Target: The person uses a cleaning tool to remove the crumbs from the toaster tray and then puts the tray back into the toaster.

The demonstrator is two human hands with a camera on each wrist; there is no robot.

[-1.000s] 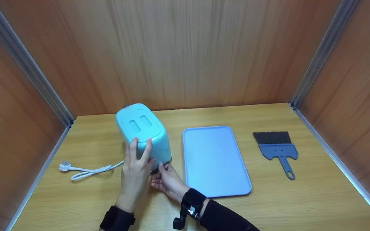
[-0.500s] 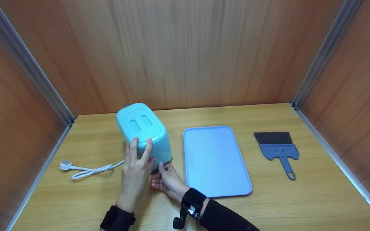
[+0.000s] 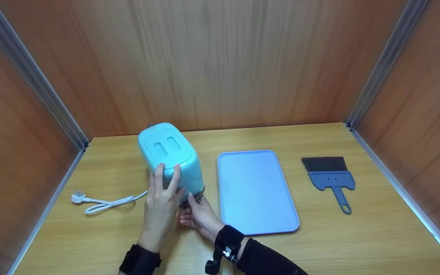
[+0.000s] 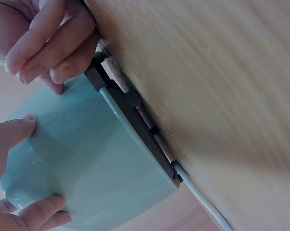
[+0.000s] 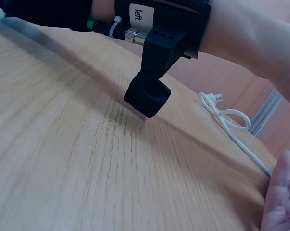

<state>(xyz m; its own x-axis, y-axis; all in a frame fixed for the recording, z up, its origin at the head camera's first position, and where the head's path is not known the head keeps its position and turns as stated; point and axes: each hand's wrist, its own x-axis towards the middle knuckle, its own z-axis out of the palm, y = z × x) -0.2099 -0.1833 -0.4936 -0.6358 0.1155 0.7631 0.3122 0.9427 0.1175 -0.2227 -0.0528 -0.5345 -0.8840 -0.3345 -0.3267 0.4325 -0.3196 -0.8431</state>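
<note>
A turquoise toaster (image 3: 178, 151) with a two-ridged lid (image 3: 166, 147) stands left of centre, its dark base (image 4: 135, 120) showing at tabletop level in the left wrist view. My left hand (image 3: 161, 204) rests on the toaster's near end; its fingers are spread straight, two reaching up to the lid. At the near bottom corner, my right hand (image 3: 204, 217) pinches the dark base edge, thumb on top and other fingers curled below. A slatted dark strip (image 3: 198, 196) shows beside that thumb. The right wrist view catches only part of my right hand (image 5: 280, 197) at its edge.
A white power cord (image 3: 109, 204) with its plug lies looped left of the toaster. To the right are a blue tray (image 3: 258, 191) and a blue brush (image 3: 330, 179) with dark bristles. Wooden panels (image 3: 220, 65) enclose the table (image 3: 338, 244) at back and sides.
The slatted dark strip at the toaster's near base now shows beside my right thumb, which has shifted slightly. My left hand and the toaster's body have stayed in place.
</note>
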